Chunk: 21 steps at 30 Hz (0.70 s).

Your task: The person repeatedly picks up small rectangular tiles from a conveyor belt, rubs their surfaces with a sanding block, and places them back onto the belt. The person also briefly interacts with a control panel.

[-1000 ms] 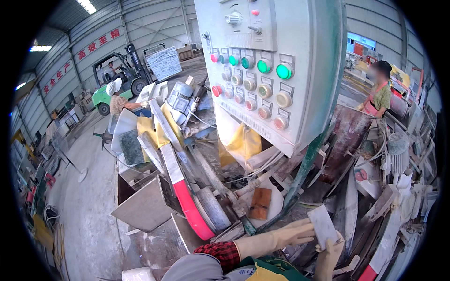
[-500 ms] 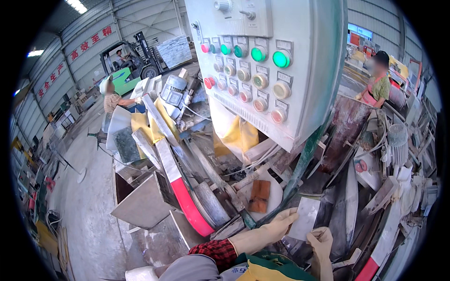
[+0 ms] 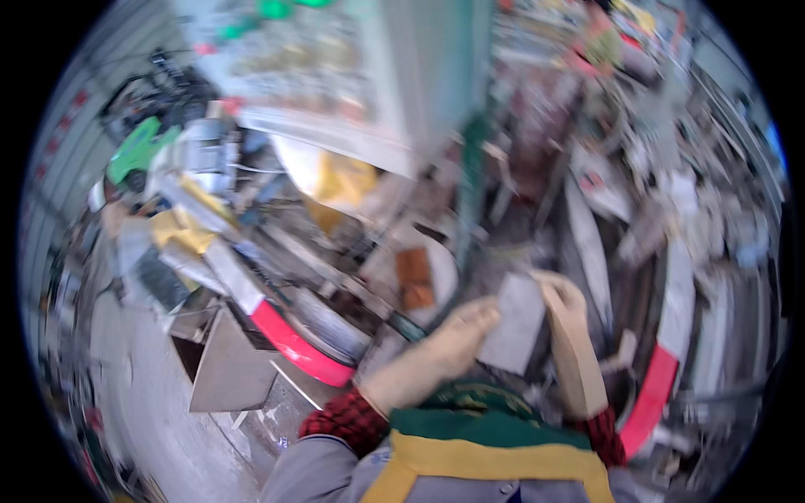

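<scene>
White control cabinet point(image 3: 335, 80) above, grey slab point(image 3: 513, 325) below

From my distant seat I look down through the head camera, and motion blur smears much of the view. The cabinet takes up the upper middle, tilted, with its top cut off by the frame. Along the lower edge I see the wearer's green-and-yellow apron point(image 3: 495, 451). A curved red-and-white strip point(image 3: 293, 339) sweeps down to near the left forearm; a second strip point(image 3: 652, 394), coloured alike, curves along the right side. Left of the first strip stands a flat grey panel point(image 3: 233, 360), and a yellow sheet point(image 3: 348, 184) hangs under the cabinet.

Both hands wear cream gloves, with red-and-black checked sleeves at the wrists. I read the left hand point(image 3: 467, 334) as curled, its fingers gathered and pinching the slab's left edge. The right hand point(image 3: 564, 303) has its fingers bent over the upper right corner, pinching there; its thumb is too blurred for me to make out. The slab itself is held up between them, just in front of the apron, its upper end leaning right.

To the left of the slab, and apart from it, lies a brown block point(image 3: 414, 278) on a pale rounded surface point(image 3: 443, 272). Smallest are the cabinet's green buttons point(image 3: 274, 9), at the top edge.
</scene>
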Tool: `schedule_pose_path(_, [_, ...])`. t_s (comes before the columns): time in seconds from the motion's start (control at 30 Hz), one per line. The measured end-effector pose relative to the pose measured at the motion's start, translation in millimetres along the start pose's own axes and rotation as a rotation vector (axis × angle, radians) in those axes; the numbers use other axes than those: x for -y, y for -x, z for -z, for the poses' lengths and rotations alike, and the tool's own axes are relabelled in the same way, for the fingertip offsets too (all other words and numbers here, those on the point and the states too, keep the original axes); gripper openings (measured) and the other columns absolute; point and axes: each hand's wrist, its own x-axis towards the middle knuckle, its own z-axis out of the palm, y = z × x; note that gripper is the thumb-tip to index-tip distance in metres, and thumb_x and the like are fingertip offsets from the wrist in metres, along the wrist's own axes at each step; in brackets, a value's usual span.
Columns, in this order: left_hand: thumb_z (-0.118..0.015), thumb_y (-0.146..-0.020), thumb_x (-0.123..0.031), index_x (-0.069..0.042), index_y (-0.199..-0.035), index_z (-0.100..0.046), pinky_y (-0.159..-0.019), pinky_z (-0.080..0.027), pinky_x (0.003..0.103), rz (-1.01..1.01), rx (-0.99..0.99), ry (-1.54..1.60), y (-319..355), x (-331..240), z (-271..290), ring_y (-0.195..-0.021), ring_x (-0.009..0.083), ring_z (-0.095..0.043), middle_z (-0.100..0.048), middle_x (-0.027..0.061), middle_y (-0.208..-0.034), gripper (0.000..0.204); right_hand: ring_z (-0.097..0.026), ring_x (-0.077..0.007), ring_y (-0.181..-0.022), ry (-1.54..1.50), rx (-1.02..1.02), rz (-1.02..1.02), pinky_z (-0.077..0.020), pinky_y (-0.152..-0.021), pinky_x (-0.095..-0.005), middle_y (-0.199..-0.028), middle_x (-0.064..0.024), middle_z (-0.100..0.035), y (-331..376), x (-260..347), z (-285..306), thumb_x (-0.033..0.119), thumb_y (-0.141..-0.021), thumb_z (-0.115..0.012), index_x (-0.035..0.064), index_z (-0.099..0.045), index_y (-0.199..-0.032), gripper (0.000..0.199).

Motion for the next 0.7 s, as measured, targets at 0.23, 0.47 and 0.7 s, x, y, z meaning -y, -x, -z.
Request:
schedule_pose_path(0.23, [-0.054,-0.098,-0.015,0.003,-0.130,-0.052,-0.103,-0.044,0.036,0.001,0.027,0.085,2,-6,-3,-0.117,0.0211,-0.058,-0.061,0.0114,-0.126,0.037,-0.055,-0.0034,-0.076,-0.122,-0.037,-0.105,-0.0424,-0.067,-0.0163,-0.095,-0.0003,-0.067,11,7,-17,0.007,-0.092,-0.065,0.0036,-0.058,-0.131,0.040])
schedule_pose_path(0.47, [-0.050,-0.101,-0.014,0.002,-0.134,-0.050,-0.101,-0.046,0.034,0.006,0.042,0.045,-7,-8,14,-0.116,0.0196,-0.059,-0.061,0.0122,-0.127,0.037,-0.055,-0.0069,-0.088,-0.080,0.160,-0.246,-0.0440,-0.078,-0.0220,-0.106,-0.0044,-0.060,70,22,-22,0.001,-0.084,-0.070,0.0070,-0.031,-0.151,0.078])
schedule_pose_path(0.7, [-0.054,-0.100,-0.020,0.004,-0.135,-0.046,-0.095,-0.048,0.029,-0.068,0.153,-0.260,-23,1,-4,-0.110,0.0142,-0.060,-0.061,0.0087,-0.124,0.043,-0.060,-0.0088,-0.072,-0.285,0.138,-0.511,-0.0539,-0.062,-0.0236,-0.089,-0.0054,-0.065,73,37,1,-0.002,-0.083,-0.066,0.0143,-0.028,-0.153,0.081])
